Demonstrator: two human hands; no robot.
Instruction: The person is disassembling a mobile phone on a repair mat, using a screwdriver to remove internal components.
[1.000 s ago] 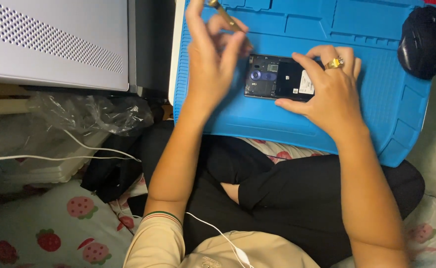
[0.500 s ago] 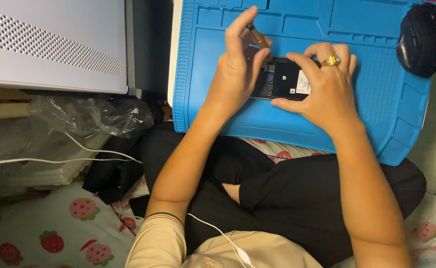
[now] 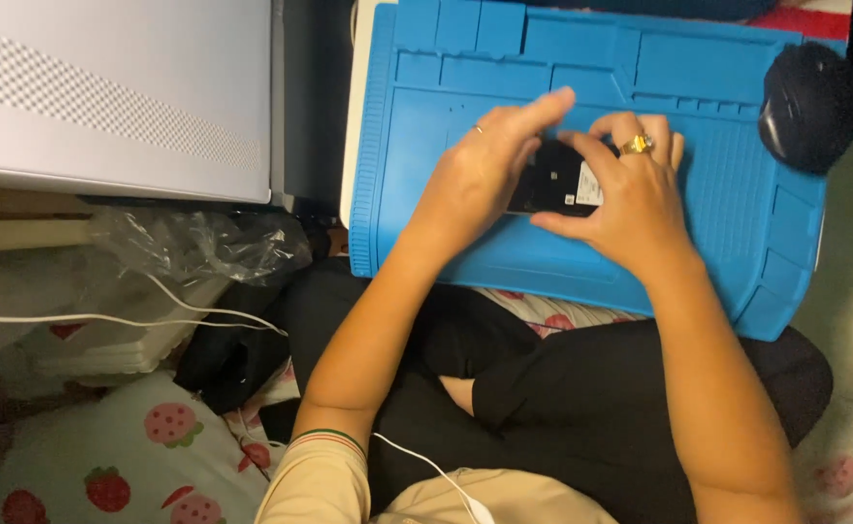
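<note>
Strawberry-print bedding [image 3: 106, 456] underneath, a grey perforated case [image 3: 106, 87] up left (crinkly clear plastic bag [image 3: 203, 243] beside it), pretty dim lighting.

- Your left hand [image 3: 484, 175] lay over the dark phone [image 3: 554, 182] on the blue work mat [image 3: 426, 146].
- Your right hand [image 3: 630, 194], wearing a gold ring [image 3: 637, 146], gripped the phone's other side.
- A black mouse [image 3: 806, 105] sat on the mat's far right corner.
</note>
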